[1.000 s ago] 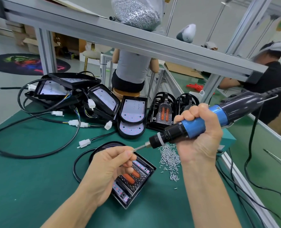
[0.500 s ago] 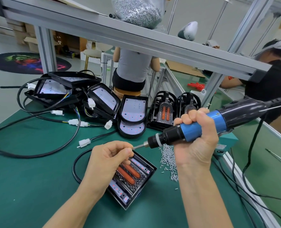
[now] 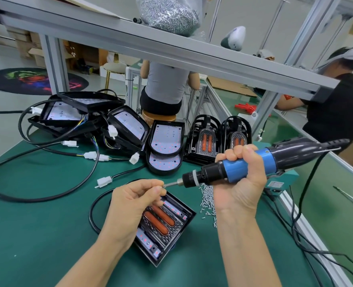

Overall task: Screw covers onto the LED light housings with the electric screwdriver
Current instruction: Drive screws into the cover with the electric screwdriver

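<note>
Electric screwdriver [image 3: 239, 165], gripped in right hand [image 3: 240, 184], now lower; left hand [image 3: 134, 201] pinching screw onto bit above housing [image 3: 167, 225] — loading nearly done.

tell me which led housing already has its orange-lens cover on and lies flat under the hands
The housing nearest the camera, flat on the green mat beneath the left hand; the others are piled or propped at the back.
</note>
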A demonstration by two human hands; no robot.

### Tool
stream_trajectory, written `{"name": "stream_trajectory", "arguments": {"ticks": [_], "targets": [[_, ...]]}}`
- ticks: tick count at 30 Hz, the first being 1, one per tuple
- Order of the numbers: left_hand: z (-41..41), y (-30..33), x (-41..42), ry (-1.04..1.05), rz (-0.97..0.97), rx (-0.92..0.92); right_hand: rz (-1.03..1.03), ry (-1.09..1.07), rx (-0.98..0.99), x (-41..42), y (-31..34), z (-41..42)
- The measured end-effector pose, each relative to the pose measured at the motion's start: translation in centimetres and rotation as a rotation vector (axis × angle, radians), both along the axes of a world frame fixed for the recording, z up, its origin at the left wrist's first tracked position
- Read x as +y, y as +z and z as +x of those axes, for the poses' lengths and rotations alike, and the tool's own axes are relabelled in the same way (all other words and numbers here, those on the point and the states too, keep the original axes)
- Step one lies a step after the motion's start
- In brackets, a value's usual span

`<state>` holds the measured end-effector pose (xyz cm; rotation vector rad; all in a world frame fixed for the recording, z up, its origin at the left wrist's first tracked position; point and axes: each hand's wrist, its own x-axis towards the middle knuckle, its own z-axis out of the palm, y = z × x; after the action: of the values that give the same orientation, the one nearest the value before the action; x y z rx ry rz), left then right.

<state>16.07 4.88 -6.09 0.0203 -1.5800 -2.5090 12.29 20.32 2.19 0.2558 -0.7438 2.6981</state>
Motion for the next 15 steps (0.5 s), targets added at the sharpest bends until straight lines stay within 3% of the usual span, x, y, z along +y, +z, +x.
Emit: {"name": "stream_trajectory", "arguments": {"ticks": [15], "targets": [[-0.8,0.4,-1.4,-0.039,-0.106,-0.005,-0.048,0.013,-0.057,-0.6,-0.6,-1.0]]}}
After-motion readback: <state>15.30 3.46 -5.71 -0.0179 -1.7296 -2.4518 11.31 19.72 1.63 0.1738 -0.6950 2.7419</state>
